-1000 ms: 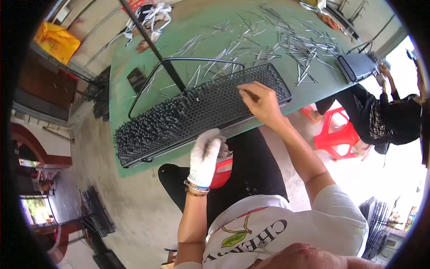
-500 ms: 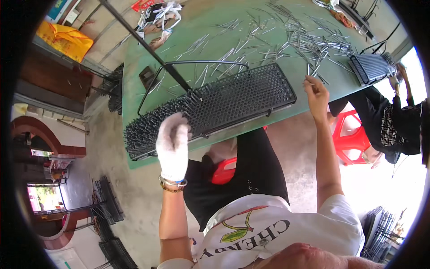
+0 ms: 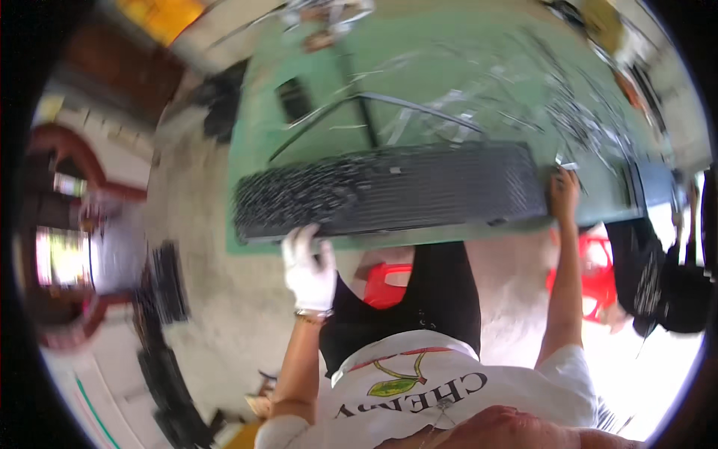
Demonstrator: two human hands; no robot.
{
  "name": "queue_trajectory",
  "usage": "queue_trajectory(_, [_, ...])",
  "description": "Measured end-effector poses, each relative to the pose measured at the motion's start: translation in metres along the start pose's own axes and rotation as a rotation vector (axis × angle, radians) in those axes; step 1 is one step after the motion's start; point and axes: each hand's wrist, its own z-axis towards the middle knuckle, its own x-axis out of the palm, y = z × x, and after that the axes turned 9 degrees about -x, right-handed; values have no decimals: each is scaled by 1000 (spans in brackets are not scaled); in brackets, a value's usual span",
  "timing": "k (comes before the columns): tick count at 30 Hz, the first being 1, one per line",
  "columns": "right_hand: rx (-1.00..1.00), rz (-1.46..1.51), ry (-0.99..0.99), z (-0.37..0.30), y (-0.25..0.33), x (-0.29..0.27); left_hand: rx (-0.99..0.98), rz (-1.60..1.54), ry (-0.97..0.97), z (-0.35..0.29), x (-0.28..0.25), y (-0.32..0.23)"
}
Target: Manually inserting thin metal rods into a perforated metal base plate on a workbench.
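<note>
A long black perforated metal rack [image 3: 449, 183] lies along the front of the green table, smeared by motion. Its left half is crowded with short dark rods [image 3: 295, 196] standing in the holes; the right half shows bare mesh. My left hand [image 3: 309, 271], in a white glove, is at the rack's front edge, fingers and thumb apart, with nothing seen in it. Beside the rack's right end, my bare right hand [image 3: 565, 198] reaches onto the table with curled fingers. A bright glint shows at its fingertips, too blurred to name.
Loose metal rods [image 3: 587, 123] lie scattered over the green table [image 3: 254, 142]. A dark box-like object [image 3: 294, 99] is behind the rack, near its bent handle [image 3: 419, 107]. At right sits another person [image 3: 677, 292] on a red stool [image 3: 594, 277], with a second rack [image 3: 652, 183].
The view has shifted, and the rack appears farther right. My left hand has drawn back from above the rods to the front edge. My right hand has come down beside the rack's right end.
</note>
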Motion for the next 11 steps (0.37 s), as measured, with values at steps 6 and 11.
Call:
queue_trajectory(6, [74, -152, 95, 61, 73, -73, -23, -229, -32, 18, -10, 16])
queue_trajectory(11, [-579, 1007, 813, 64, 234, -65, -107, -538, 123, 23, -34, 54])
